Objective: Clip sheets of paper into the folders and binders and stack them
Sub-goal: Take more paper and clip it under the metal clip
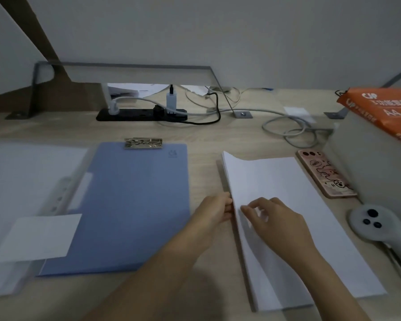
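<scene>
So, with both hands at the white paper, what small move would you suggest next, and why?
Probably lift the top sheets free and carry them left. The left hand is at the raised left edge of the stack of white paper sheets, the right hand rests on top, and the silver metal clip on the blue plastic clipboard holds nothing.
</scene>
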`<state>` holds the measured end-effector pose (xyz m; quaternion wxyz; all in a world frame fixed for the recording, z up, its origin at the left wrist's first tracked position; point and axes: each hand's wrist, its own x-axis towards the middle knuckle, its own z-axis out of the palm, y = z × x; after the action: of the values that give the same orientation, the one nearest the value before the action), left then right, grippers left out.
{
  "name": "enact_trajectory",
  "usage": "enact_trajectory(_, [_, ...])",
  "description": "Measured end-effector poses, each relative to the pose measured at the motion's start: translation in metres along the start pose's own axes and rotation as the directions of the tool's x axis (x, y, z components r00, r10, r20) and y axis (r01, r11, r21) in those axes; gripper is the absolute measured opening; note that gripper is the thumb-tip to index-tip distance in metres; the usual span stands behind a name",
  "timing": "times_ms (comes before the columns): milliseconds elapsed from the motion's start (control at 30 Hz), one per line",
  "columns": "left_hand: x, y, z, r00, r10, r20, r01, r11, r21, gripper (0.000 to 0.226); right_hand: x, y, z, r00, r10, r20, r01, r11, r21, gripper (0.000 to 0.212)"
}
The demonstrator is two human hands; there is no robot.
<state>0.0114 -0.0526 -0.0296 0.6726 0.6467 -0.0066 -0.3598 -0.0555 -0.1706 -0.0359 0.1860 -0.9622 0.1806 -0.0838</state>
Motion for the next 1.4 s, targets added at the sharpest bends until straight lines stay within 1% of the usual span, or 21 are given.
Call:
enact_trajectory(33, [-0.001,-0.006,0.002,0.999,0.041,0.025,-0.041,0.999,0.012,0.037,-0.001,0.000,-0.001,1.000,0.017,0.012,-0.017,0.999,0.030,0.041])
enact_trajectory(100, [-0.006,-0.021,0.009,0.993,0.093,0.074,-0.092,0.996,-0.019,0.037,-0.003,0.001,-0.002,0.999,0.035,0.024,-0.037,0.996,0.086,0.044])
enact_trajectory(167, [-0.009,-0.033,0.016,0.988,0.131,0.086,-0.126,0.990,-0.057,0.037,-0.005,0.005,-0.002,0.998,0.058,0.033,-0.063,0.985,0.163,0.040])
enact_trajectory(267, [-0.010,-0.041,0.024,0.977,0.191,0.093,-0.186,0.980,-0.066,0.039,-0.008,0.009,-0.002,0.990,0.114,0.084,-0.134,0.944,0.301,0.031])
enact_trajectory(467, [-0.008,-0.048,0.023,0.960,0.249,0.128,-0.241,0.968,-0.073,0.042,-0.009,0.009,-0.003,0.983,0.143,0.113,-0.176,0.906,0.385,0.021])
enact_trajectory(567, [-0.004,-0.053,0.022,0.951,0.275,0.142,-0.268,0.961,-0.068,0.045,-0.009,0.007,-0.004,0.983,0.144,0.112,-0.177,0.903,0.392,0.016])
enact_trajectory(700, [-0.003,-0.055,0.021,0.948,0.287,0.137,-0.280,0.958,-0.064,0.045,-0.009,0.006,-0.004,0.983,0.149,0.112,-0.180,0.908,0.377,0.021])
enact_trajectory(933, [-0.001,-0.057,0.021,0.946,0.291,0.143,-0.284,0.957,-0.066,0.044,-0.012,0.003,-0.006,0.981,0.157,0.113,-0.189,0.906,0.379,0.018])
enact_trajectory(1100, [0.002,-0.059,0.020,0.945,0.296,0.136,-0.291,0.955,-0.060,0.046,-0.011,0.001,-0.007,0.982,0.156,0.109,-0.184,0.917,0.353,0.020])
enact_trajectory(1233, [0.000,-0.059,0.021,0.942,0.312,0.122,-0.309,0.950,-0.037,0.049,-0.011,-0.001,-0.007,0.981,0.157,0.110,-0.187,0.915,0.358,0.018])
enact_trajectory(1400, [-0.003,-0.058,0.023,0.946,0.314,0.082,-0.316,0.948,0.021,0.049,-0.012,0.000,-0.005,0.981,0.160,0.113,-0.188,0.927,0.325,0.023])
